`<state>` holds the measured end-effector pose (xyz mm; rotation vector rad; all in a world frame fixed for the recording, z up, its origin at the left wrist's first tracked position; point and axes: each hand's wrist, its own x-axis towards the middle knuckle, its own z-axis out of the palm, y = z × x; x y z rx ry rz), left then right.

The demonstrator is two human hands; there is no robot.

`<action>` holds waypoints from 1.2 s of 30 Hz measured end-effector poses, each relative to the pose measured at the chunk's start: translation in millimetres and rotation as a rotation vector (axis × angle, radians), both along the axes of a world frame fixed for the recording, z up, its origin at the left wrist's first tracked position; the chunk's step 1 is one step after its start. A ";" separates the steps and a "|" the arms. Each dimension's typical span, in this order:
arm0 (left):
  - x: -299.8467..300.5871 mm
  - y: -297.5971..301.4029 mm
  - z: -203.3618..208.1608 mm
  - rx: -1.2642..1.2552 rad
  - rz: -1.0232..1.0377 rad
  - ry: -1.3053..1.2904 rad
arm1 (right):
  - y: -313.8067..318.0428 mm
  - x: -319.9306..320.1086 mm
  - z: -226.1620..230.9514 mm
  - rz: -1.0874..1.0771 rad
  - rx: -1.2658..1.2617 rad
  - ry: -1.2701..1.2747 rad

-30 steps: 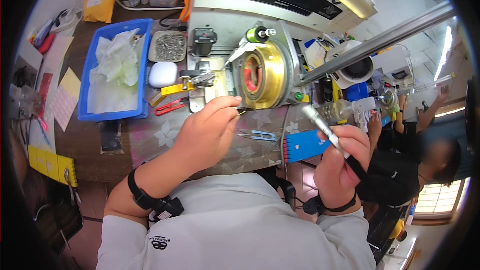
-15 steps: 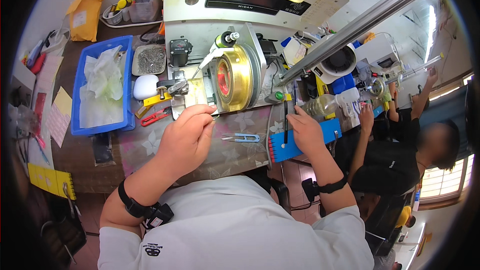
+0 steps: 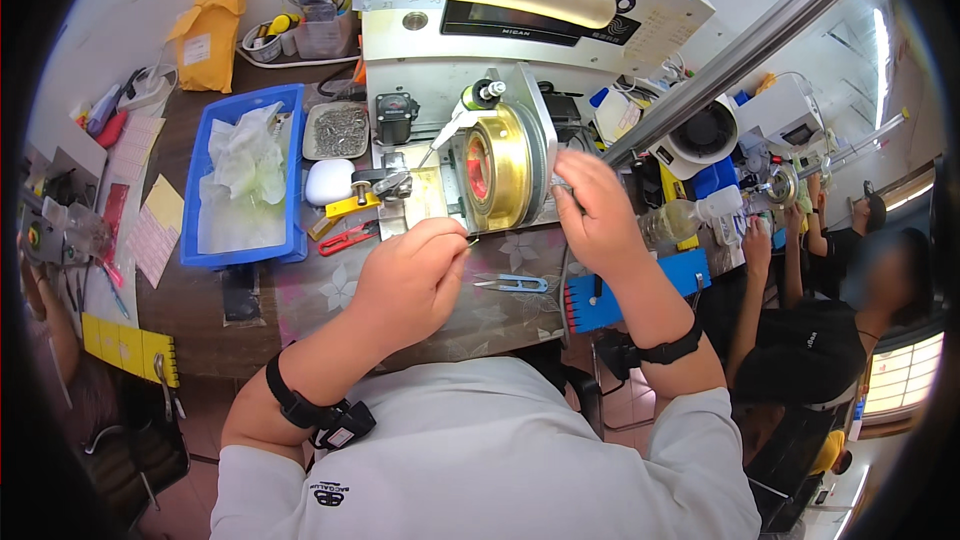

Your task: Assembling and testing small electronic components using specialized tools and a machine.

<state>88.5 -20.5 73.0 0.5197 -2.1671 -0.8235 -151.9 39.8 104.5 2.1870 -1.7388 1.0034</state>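
My left hand (image 3: pixel 418 275) is closed in a pinch in front of the machine's spool. Between its fingertips is a small, thin piece, too small to name. Beside the spool's right side is my right hand (image 3: pixel 600 215), its thumb apart from the bent fingers and its fingertips at the edge of the upright grey plate (image 3: pixel 545 115); whether they touch is unclear. The gold-coloured spool (image 3: pixel 513 165) with a red core stands upright, and a white arm (image 3: pixel 462 120) leans against it. Light-blue thread snips (image 3: pixel 520 284) lie on the table between my hands.
A blue tray (image 3: pixel 300 180) with crumpled white sheets stands left. Near the machine are a dish of small metal parts (image 3: pixel 337 130), a white rounded case (image 3: pixel 330 181) and red snips (image 3: pixel 348 239). A metal pole (image 3: pixel 740 55) slants across the right; co-workers (image 3: pixel 805 340) sit beyond.
My right hand has moved up and forward from the table's front area to the plate beside the spool. My left hand keeps its pinch by the spool. The whole view has shifted slightly.
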 end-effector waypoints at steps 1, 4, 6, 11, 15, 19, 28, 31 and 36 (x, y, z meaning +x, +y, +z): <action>-0.2 -2.1 1.3 -0.003 0.005 -0.004 | 1.3 -2.6 -7.0 0.010 0.143 -0.125; -2.4 -9.7 4.3 -0.217 0.054 0.009 | 6.1 0.6 -10.8 0.002 0.297 -0.184; -6.2 -15.3 7.8 -0.313 0.109 0.021 | 10.2 6.5 -18.9 -0.028 0.218 -0.287; -20.9 -30.7 11.0 -0.498 0.237 -0.009 | 16.4 7.8 -30.8 -0.223 0.324 -0.613; -29.0 -41.9 15.1 -0.597 0.239 -0.035 | 23.8 8.2 -27.9 -0.290 0.305 -0.579; -23.9 -38.7 8.4 -0.612 0.252 -0.044 | 38.2 4.0 -13.8 -0.342 0.350 -0.546; -12.2 -24.1 14.3 -0.473 0.206 0.031 | 44.6 10.8 -4.7 -0.165 0.250 -0.182; -11.1 -28.5 12.2 -0.458 0.201 0.005 | 46.3 9.2 -11.4 -0.174 0.223 -0.171; -20.9 -34.4 11.3 -0.563 0.234 -0.053 | 46.3 12.7 -15.2 -0.200 0.206 -0.194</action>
